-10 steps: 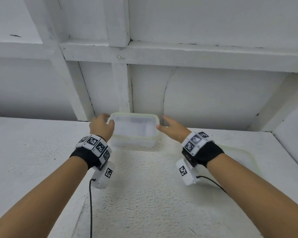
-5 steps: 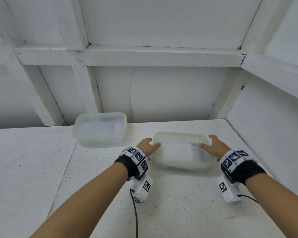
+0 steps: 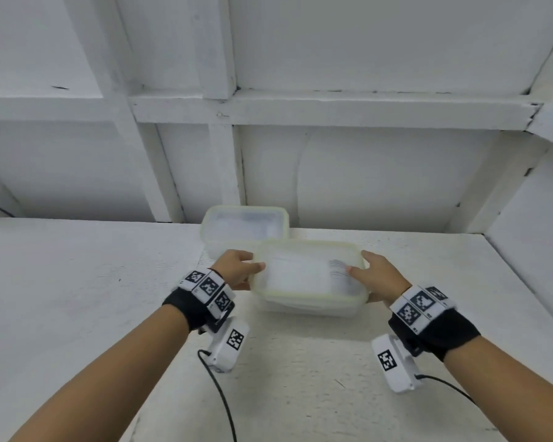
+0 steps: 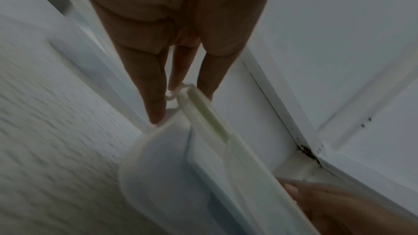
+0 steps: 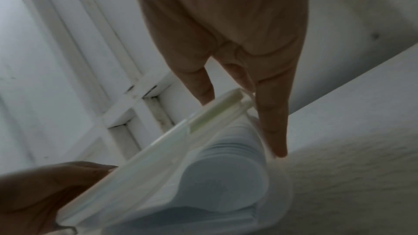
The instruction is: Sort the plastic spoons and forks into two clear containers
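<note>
A clear lidded container [image 3: 307, 277] with a pale green seal is held just above the white table [image 3: 77, 298], slightly tilted. My left hand [image 3: 241, 272] grips its left end and my right hand [image 3: 372, 274] its right end, each with the thumb on the lid and fingers underneath. Stacked white plastic cutlery [image 3: 337, 271] shows through the lid; I cannot tell spoons from forks. The wrist views show the same container [image 4: 181, 176] [image 5: 214, 167] from either end, blurred. A second clear lidded container [image 3: 245, 224] stands right behind it against the wall, with white cutlery inside.
The table ends at a white panelled back wall [image 3: 364, 173] and a side wall [image 3: 530, 234] on the right. Cables [image 3: 221, 393] run from the wrist cameras over the table's near part.
Both hands took the right-hand container by its ends, raised it off the table and carried it left. It now sits just in front of the other container.
</note>
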The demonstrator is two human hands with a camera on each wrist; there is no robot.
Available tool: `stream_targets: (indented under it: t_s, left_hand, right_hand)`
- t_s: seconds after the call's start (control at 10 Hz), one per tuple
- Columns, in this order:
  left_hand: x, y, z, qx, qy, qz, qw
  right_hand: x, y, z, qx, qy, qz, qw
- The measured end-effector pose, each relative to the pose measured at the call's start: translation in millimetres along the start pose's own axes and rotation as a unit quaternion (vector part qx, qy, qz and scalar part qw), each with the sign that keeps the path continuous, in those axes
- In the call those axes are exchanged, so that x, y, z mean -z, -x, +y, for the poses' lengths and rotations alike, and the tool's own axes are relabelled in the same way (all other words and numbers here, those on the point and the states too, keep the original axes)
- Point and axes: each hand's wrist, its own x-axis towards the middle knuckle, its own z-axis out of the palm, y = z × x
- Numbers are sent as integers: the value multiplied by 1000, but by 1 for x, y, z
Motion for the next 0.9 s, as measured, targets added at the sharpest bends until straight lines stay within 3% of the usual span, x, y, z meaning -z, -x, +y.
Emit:
stream_targets:
  t_s: [0.2, 0.4, 0.8, 0.9]
  left_hand:
    - [87, 8, -29, 34, 7, 49, 998]
    - [119, 1, -45, 45, -10, 58, 997]
    - [121, -16, -53, 44, -23, 52, 997]
    - [118, -12, -52, 27, -116, 83, 989]
  right_hand:
    - [-77, -4, -35, 25, -25, -66, 997]
    - [-122, -13, -34, 43, -5, -61, 997]
    - [-125, -15, -27, 33, -1, -53, 998]
    - [-114, 6, -31, 52, 3, -79, 996]
